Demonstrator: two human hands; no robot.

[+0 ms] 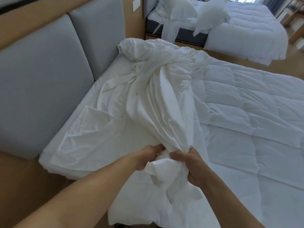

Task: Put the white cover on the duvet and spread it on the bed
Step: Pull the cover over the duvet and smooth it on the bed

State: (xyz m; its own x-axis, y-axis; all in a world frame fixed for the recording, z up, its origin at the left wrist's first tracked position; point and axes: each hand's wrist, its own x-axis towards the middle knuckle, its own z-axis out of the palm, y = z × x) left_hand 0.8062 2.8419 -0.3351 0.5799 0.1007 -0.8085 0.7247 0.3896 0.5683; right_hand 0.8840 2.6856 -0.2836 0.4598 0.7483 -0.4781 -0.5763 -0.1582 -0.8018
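Observation:
A quilted white duvet point(243, 102) lies spread over the bed point(79, 111). The smooth white cover point(148, 96) is bunched in long folds across the head end, reaching from the far corner down to me. Near the bed's near corner, my left hand point(144, 157) and my right hand point(190, 163) both grip a gathered corner of cover with padded duvet inside it. The bundle point(166, 171) bulges out between the two hands. My left fingers are partly buried in the cloth.
A grey padded headboard point(49, 79) runs along the left of the bed. A second bed point(246, 30) with a loose duvet and crumpled white linen stands behind, across a strip of wooden floor point(279, 66). Wooden panelling frames the near left corner.

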